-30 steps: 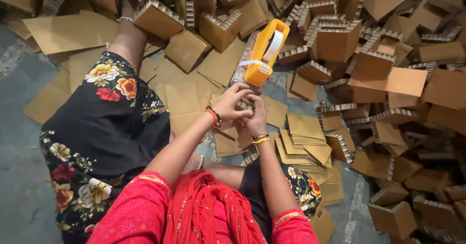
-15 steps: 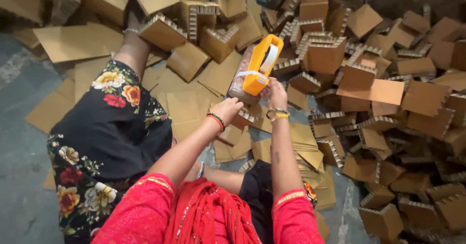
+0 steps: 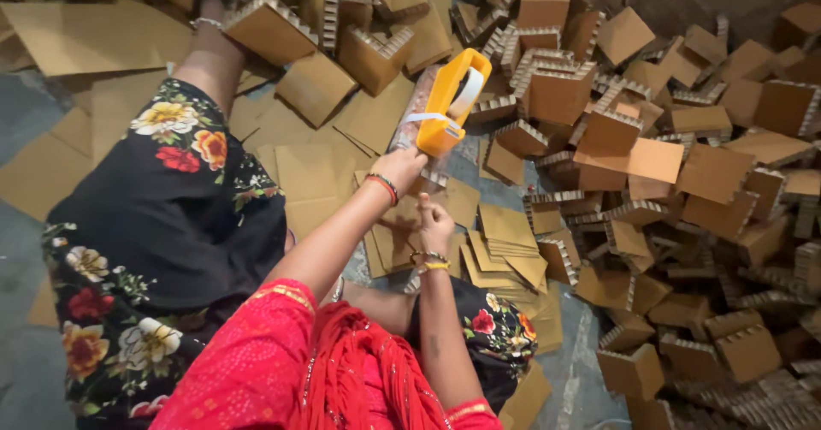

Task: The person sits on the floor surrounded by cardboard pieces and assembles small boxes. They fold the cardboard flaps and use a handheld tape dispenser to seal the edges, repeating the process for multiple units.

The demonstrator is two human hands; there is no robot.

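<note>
- The grey concrete floor (image 3: 26,250) carries everything. It shows bare at the left edge and in a strip at the bottom right.
- Flat brown cardboard sheets (image 3: 308,169) lie spread on the floor in the middle and up at the top left.
- A small stack of flat brown cardboard pieces (image 3: 509,246) lies near the middle, with its corners fanned out.
- A big heap of folded brown cardboard corner pieces with wavy edges (image 3: 684,190) fills the right side and the top. They are piled on each other, tipped every which way.
</note>
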